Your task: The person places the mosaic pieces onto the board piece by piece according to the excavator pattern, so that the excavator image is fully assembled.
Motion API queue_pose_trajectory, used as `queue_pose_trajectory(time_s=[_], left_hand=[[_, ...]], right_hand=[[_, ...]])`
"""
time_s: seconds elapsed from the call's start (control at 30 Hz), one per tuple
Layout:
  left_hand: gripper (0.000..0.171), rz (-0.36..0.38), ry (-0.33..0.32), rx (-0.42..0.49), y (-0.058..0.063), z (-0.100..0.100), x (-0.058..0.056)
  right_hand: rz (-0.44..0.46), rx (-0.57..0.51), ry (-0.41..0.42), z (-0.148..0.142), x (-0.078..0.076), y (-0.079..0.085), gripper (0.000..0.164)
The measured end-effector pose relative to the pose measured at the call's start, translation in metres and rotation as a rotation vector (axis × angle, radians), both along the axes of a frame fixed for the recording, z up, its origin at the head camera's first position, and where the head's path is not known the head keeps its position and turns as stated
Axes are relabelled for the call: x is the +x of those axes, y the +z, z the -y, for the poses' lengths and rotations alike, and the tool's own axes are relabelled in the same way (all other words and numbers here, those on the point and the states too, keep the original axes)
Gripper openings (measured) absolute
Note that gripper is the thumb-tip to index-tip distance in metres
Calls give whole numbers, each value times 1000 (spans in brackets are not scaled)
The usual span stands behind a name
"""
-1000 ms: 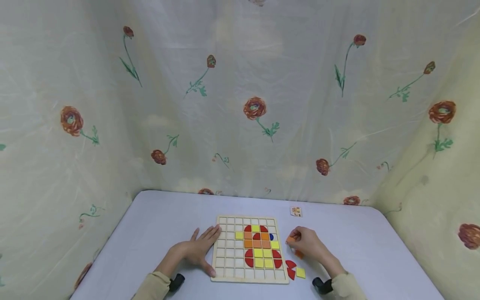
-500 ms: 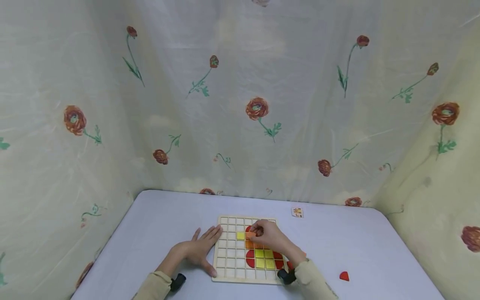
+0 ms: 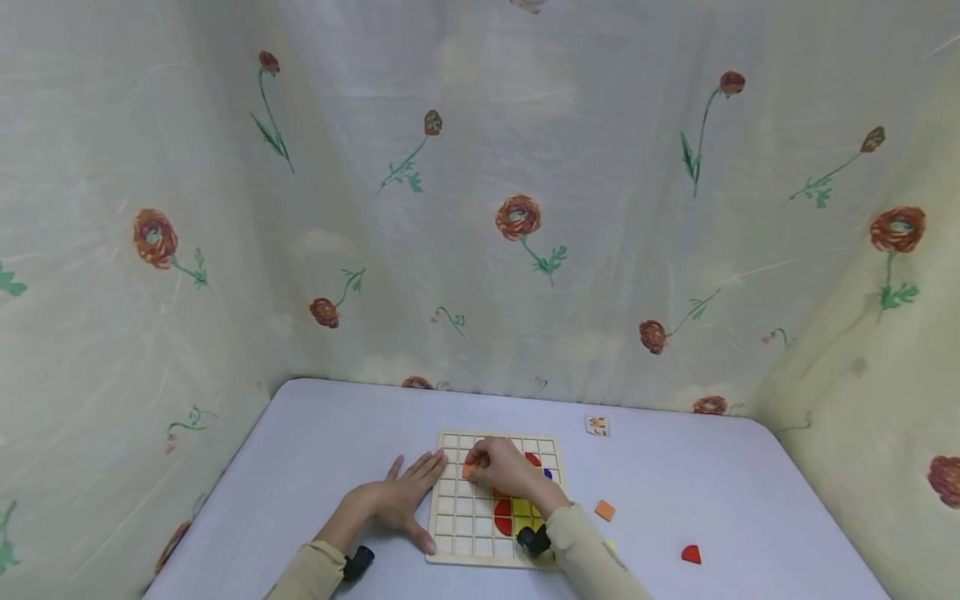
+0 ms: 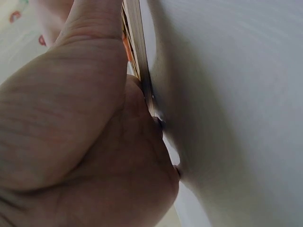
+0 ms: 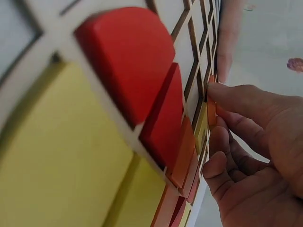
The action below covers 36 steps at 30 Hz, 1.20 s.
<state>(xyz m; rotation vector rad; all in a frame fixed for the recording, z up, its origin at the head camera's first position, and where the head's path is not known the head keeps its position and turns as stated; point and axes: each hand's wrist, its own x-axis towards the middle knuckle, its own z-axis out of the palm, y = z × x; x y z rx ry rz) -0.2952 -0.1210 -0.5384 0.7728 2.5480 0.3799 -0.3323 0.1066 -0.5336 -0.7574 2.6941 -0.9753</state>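
Observation:
A square wooden grid board [image 3: 480, 564] lies on the table, partly filled with flat coloured tiles. My left hand [image 3: 393, 502] rests spread along its left side, fingertips at the upper left edge and thumb at the lower left corner. My right hand [image 3: 506, 468] reaches over the board and pinches an orange square tile [image 3: 468, 472] between thumb and fingers, close over the left part of the grid. In the right wrist view, the orange tile [image 5: 211, 109] stands near a yellow tile [image 5: 201, 127]. Red rounded pieces [image 5: 132, 56] and large yellow squares [image 5: 61, 156] fill nearer cells. My right forearm hides much of the pattern.
Right of the board lie a loose orange tile [image 3: 605, 510] and a red rounded piece [image 3: 691, 554]. Part of a yellow tile [image 3: 611, 545] shows beside my right sleeve. A small picture card [image 3: 597, 426] lies farther back. A floral curtain [image 3: 420, 333] hangs behind the table.
My right hand has carried the orange tile from the table right of the board leftward across the grid. My left hand has stayed on the board's left side.

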Motion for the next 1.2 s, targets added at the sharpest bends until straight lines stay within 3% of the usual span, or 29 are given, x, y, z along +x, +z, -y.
queue_pose_trajectory(time_s=[0.23,0.4,0.73,0.83,1.0,1.2], left_hand=[[129,-5,-8,-21,1,-2,-2],[129,-10,-13,-29,-1,-3,-3],[129,-10,-7,-29,-1,-4,-3],[130,-12,5,-36,-1,-5,-2],[130,-5,18,-42,1,-6,0],[131,5,32,-42,1,-5,1]], right_hand=[[-34,-6,35,2,-3,0,14],[-22,14,-2,2,-4,0,14],[-34,7,6,-8,2,6,21],[-23,-31,-15,-22,11,11,23],[102,-104,-44,-60,31,19,27],[249,-82,-104,-120,57,24,40]])
